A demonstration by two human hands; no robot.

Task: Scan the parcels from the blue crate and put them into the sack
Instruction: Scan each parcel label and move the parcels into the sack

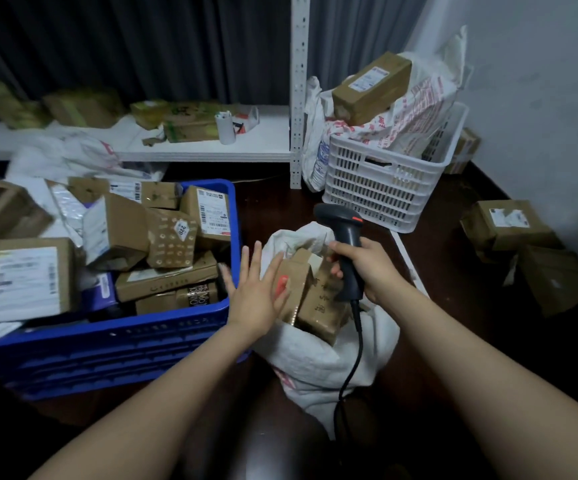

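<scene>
Left hand (pixel 258 296) spread, empty, over sack (pixel 318 355) holding few parcels; right hand (pixel 372 268) gripping scanner (pixel 344 244); blue crate (pixel 114 344) mostly full.

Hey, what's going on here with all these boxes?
A person is scanning parcels and bagging them. The right hand grips a corded barcode scanner over the white sack, which already holds cardboard boxes. The left hand is open and empty between the sack and the blue crate, still full of parcels.

Dark floor (pixel 453 341), white shelf (pixel 266 133), dark curtain (pixel 142 46), pale wall (pixel 540 81).
</scene>
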